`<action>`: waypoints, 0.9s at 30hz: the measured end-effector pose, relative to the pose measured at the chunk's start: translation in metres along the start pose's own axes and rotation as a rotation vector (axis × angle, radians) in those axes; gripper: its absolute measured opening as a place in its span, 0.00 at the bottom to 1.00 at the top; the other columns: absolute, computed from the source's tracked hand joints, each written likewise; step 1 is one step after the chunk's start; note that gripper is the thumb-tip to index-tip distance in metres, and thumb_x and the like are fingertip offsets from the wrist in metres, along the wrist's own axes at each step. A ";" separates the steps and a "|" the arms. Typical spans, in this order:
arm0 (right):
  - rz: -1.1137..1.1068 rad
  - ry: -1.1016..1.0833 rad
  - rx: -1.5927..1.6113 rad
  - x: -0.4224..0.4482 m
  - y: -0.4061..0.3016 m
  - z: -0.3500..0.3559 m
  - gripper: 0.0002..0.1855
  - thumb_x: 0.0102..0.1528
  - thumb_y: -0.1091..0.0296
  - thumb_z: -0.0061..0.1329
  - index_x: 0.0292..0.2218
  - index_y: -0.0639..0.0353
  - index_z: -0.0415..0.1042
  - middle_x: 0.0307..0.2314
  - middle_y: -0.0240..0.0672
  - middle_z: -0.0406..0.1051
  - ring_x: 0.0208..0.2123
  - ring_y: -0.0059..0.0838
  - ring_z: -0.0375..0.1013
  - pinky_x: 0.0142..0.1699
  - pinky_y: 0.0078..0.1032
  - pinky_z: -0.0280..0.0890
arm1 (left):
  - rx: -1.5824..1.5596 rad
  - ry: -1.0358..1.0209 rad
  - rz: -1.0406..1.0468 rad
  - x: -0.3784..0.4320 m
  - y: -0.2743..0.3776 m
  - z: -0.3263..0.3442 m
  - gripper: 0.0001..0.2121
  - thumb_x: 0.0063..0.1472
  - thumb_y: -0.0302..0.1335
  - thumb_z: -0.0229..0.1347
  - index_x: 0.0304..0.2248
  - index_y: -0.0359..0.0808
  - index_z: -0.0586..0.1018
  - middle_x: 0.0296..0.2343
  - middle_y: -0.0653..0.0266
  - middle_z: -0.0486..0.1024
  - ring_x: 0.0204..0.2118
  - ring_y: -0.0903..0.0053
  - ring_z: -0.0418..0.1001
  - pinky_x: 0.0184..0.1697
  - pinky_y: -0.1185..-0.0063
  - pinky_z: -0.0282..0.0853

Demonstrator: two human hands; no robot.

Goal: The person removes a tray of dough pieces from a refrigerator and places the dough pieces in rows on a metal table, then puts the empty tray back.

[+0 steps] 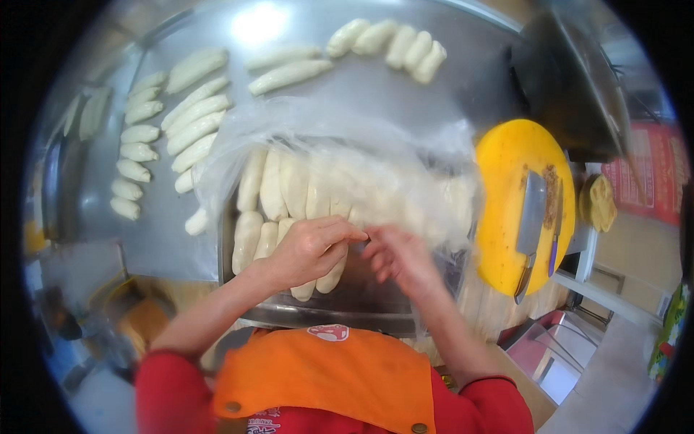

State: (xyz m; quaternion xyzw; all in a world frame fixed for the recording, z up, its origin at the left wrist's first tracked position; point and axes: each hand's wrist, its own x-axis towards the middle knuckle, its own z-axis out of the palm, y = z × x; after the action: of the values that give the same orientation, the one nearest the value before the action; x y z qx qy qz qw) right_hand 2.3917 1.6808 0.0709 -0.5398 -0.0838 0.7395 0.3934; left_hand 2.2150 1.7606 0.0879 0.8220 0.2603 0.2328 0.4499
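Both hands meet at the fingertips above a dark metal tray (379,295) that holds rows of pale, oiled dough rolls (295,184). My left hand (322,244) has thumb and index finger pinched together; whether something small is between them I cannot tell. Close beside it, my right hand (396,255) is slightly blurred, its fingers curled, touching or nearly touching the left fingertips. A clear plastic sheet (336,130) lies crumpled over the back and right part of the rolls. Several rolls lie under and beside my left hand, partly hidden by it.
More dough rolls (195,119) lie in rows on the steel table (179,233), and others (417,49) at its back. On the right, a yellow round cutting board (499,217) bears a cleaver (531,211) and a purple-handled knife (554,244). A dark metal box-like object (569,87) stands behind.
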 end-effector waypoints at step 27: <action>-0.868 0.583 -1.337 -0.011 -0.061 -0.092 0.12 0.48 0.72 0.42 0.37 0.62 0.67 0.35 0.43 0.66 0.37 0.35 0.65 0.43 0.22 0.59 | 0.264 -0.557 -0.177 0.058 -0.019 0.013 0.15 0.52 0.31 0.46 0.39 0.37 0.69 0.35 0.54 0.70 0.40 0.64 0.67 0.42 0.73 0.62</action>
State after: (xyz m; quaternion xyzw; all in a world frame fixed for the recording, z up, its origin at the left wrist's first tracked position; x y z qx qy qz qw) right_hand 2.5021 1.6873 0.0749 -0.7478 -0.5983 0.1490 0.2464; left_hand 2.2623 1.7985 0.0735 0.8795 0.2257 -0.0770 0.4118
